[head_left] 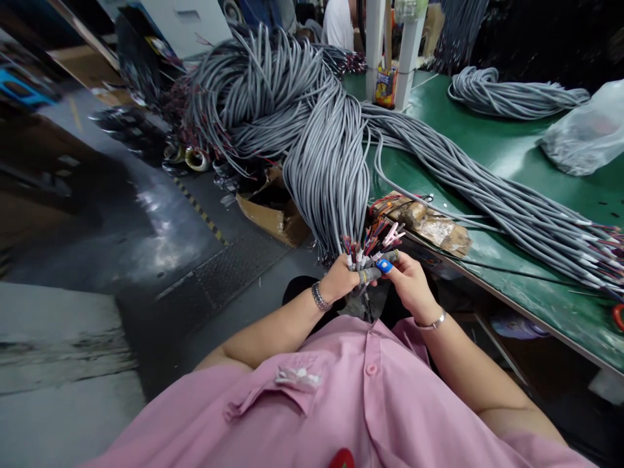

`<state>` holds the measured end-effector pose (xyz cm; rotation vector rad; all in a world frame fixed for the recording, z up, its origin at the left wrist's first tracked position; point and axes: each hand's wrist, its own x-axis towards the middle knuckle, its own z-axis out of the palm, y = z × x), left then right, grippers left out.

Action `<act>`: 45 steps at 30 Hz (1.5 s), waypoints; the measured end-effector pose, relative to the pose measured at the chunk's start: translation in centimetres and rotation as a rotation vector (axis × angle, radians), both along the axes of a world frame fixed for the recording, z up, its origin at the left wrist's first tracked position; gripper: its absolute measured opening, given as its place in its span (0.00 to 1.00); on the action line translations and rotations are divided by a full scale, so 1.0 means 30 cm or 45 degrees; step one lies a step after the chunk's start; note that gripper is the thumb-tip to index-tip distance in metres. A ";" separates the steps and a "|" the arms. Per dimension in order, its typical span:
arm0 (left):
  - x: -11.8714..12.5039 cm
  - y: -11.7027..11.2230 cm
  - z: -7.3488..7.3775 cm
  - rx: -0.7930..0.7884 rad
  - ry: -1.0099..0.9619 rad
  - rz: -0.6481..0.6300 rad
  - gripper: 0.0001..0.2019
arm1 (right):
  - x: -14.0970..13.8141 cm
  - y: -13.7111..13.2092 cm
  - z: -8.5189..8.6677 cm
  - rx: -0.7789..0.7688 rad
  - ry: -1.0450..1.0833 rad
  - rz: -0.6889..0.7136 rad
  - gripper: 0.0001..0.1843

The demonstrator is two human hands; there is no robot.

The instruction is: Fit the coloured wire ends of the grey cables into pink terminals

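Note:
A thick bundle of grey cables [326, 162] hangs down from a big heap toward my lap. Its stripped ends [363, 246] show red, black and white wires. My left hand [341, 279] is closed round the cable ends from the left. My right hand [409, 279] is closed on a single cable end [379, 272] next to them; its thumb carries a blue finger cover [384, 265]. Both hands touch the same cluster, just off the edge of the green table [487, 149].
More grey cables [487, 188] lie across the green table, with another coil [511, 97] at the back and a clear plastic bag [585, 130] at right. A taped brown pad [429, 224] sits on the table edge. A cardboard box [273, 214] stands on the floor. A person in white [338, 23] stands far behind.

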<state>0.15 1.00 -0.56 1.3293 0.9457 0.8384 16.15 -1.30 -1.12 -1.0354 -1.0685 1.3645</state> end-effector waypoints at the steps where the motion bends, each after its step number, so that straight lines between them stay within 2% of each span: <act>1: -0.005 0.001 0.000 0.000 0.029 -0.022 0.14 | -0.002 0.007 0.005 0.005 0.008 0.043 0.12; 3: -0.012 0.001 -0.007 -0.007 0.019 0.002 0.15 | -0.004 0.021 0.012 0.012 0.004 0.082 0.11; 9: -0.004 -0.001 -0.032 -0.075 -0.192 0.223 0.16 | -0.009 0.035 -0.007 -0.029 -0.061 -0.058 0.13; 18: 0.006 0.004 -0.034 -0.045 -0.215 0.308 0.17 | -0.015 0.033 -0.021 -0.060 -0.035 -0.139 0.12; 27: 0.003 0.012 -0.048 -0.019 -0.286 0.304 0.16 | -0.005 0.014 -0.050 -0.070 0.113 -0.118 0.12; 33: 0.005 0.026 -0.038 -0.081 -0.290 0.237 0.14 | 0.051 0.052 -0.071 -0.209 0.360 -0.213 0.22; 37: 0.012 0.043 -0.022 -0.127 -0.291 0.155 0.15 | 0.078 0.077 -0.055 -0.256 0.330 -0.114 0.23; 42: 0.024 0.043 -0.001 -0.108 -0.221 0.123 0.15 | 0.067 0.064 -0.017 -0.247 0.198 0.142 0.17; 45: 0.028 0.036 0.010 -0.081 -0.186 0.103 0.14 | 0.048 0.054 -0.004 -0.156 0.068 0.108 0.14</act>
